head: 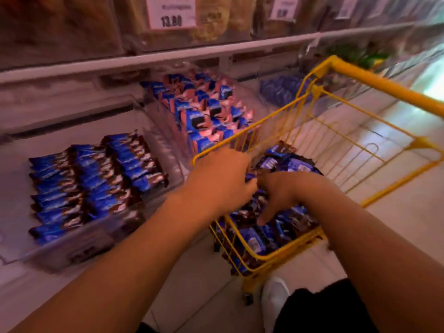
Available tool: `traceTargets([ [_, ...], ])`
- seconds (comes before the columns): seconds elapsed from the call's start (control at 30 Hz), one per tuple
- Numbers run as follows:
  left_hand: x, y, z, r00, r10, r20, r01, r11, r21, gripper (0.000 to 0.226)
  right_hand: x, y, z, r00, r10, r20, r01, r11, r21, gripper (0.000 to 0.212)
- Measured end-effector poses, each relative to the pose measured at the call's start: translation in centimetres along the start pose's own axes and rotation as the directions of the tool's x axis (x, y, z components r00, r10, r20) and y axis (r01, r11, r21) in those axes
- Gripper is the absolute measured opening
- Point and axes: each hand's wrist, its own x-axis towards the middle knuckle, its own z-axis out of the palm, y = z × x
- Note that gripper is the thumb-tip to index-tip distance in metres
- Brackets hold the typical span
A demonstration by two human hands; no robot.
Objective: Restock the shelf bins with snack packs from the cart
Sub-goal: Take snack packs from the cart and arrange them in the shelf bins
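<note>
Both hands are down in the yellow wire cart (271, 254), gathering stock. The left hand (217, 181) hovers by the near rim with fingers curled, though blur hides whether it grips anything; the right hand (280, 192) spreads its fingers onto the heap of blue-and-brown foil snack packs (292, 164), apparently holding nothing. Judging progress: the clear plastic shelf bin on the left (153, 210) already carries neat overlapping rows of matching packs (96, 181), and the neighbouring bin of blue-and-pink packs (206, 111) looks full. Plenty remains in the cart, so restocking seems midway. The packs look small, glossy, crinkly and slippery.
</note>
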Motion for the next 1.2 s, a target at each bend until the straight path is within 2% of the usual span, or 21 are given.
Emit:
traceTargets([
  [0.07,0.7,0.3,1.9,0.964,-0.056,0.262,0.026,0.993,0.115,0.039,0.9,-0.2,1.1,0.988,0.003,0.152,0.010,0.996,-0.085,0.108],
  [0.13,1.0,0.8,3.6,0.848,-0.141,0.510,0.007,0.967,0.256,0.051,1.5,-0.3,2.1,0.970,0.008,0.243,0.044,0.978,-0.205,0.094],
  [0.17,1.2,0.9,4.2,0.788,-0.185,0.587,-0.009,0.950,0.311,0.057,1.7,-0.4,2.4,0.965,0.006,0.261,0.060,0.968,-0.243,0.088],
  [0.27,1.8,1.4,5.5,0.665,-0.255,0.703,-0.031,0.930,0.367,0.068,2.1,-0.7,2.9,0.966,-0.032,0.258,0.098,0.965,-0.245,0.081],
  [0.33,2.2,1.6,6.1,0.562,-0.281,0.778,-0.078,0.919,0.387,0.077,2.2,-1.0,3.4,0.953,-0.070,0.295,0.142,0.962,-0.233,0.085],
  [0.4,2.5,1.6,6.7,0.501,-0.290,0.816,-0.113,0.912,0.393,0.078,2.3,-1.4,3.8,0.947,-0.064,0.316,0.160,0.945,-0.285,0.090],
  [0.5,2.8,1.3,7.4,0.483,-0.307,0.820,-0.103,0.910,0.401,0.072,2.4,-1.5,3.6,0.949,-0.012,0.316,0.122,0.935,-0.333,0.087],
  [0.63,3.1,0.8,7.9,0.415,-0.344,0.842,-0.105,0.901,0.420,0.061,2.8,-0.4,3.0,0.914,0.038,0.403,0.006,0.994,-0.107,0.071],
  [0.73,3.2,0.8,8.4,0.363,-0.379,0.851,-0.120,0.887,0.446,0.050,2.6,0.6,2.3,0.897,0.099,0.430,-0.114,0.993,0.010,0.071],
  [0.87,3.3,0.8,9.0,0.308,-0.417,0.855,-0.136,0.871,0.473,0.049,2.3,0.3,1.8,0.877,0.174,0.448,-0.140,0.984,-0.107,0.083],
  [0.97,3.3,0.7,8.7,0.313,-0.401,0.861,-0.154,0.873,0.463,0.050,1.6,-0.3,1.2,0.909,0.215,0.357,-0.140,0.964,-0.225,0.085],
  [1.03,3.2,0.7,8.7,0.322,-0.385,0.865,-0.171,0.875,0.453,0.051,1.4,-0.2,0.9,0.922,0.197,0.332,-0.123,0.965,-0.232,0.087],
  [1.13,3.1,0.8,8.7,0.316,-0.360,0.878,-0.189,0.883,0.430,0.054,1.8,0.8,0.7,0.900,0.179,0.398,-0.183,0.983,-0.029,0.092],
  [1.2,3.1,1.0,8.6,0.318,-0.328,0.889,-0.198,0.895,0.401,0.057,1.5,2.2,0.1,0.920,0.143,0.364,-0.203,0.970,0.133,0.090],
])
